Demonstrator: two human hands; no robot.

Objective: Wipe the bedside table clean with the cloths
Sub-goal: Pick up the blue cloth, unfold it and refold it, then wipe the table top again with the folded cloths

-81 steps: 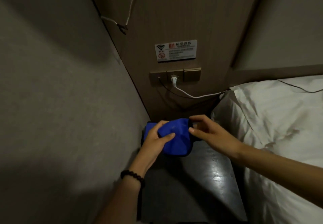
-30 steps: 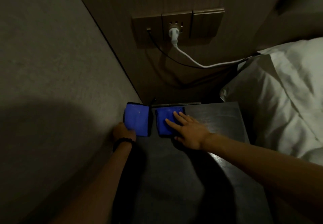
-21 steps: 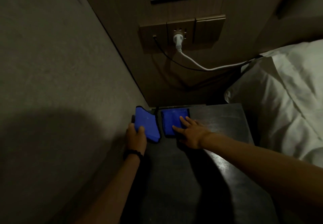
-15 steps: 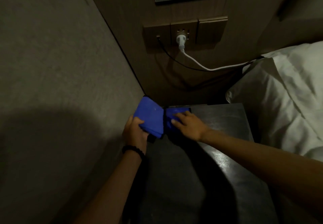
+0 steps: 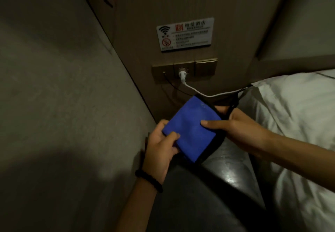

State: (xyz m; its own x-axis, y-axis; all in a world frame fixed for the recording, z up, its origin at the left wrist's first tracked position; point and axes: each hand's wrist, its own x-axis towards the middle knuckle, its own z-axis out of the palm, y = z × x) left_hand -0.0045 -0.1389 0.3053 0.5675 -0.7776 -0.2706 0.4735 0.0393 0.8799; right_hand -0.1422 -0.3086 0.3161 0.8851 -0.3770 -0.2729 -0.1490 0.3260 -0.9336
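Observation:
A folded blue cloth (image 5: 190, 128) with a black edge is held up above the far end of the dark bedside table (image 5: 233, 170). My left hand (image 5: 161, 148) grips its lower left corner, thumb on top. My right hand (image 5: 235, 128) pinches its right side, thumb across the blue face and fingers behind. Only one blue face shows; whether a second cloth lies beneath it is hidden.
A wall (image 5: 63, 105) runs close along the table's left side. Behind stands a wooden panel with a socket plate (image 5: 184, 70), a white plug and cable (image 5: 208, 94), and a wifi sign (image 5: 184, 34). A white pillow and bed (image 5: 293, 119) border the right.
Both hands lifted off the table top. The two blue cloths that lay side by side were brought together and raised; my right hand went from pressing flat to pinching.

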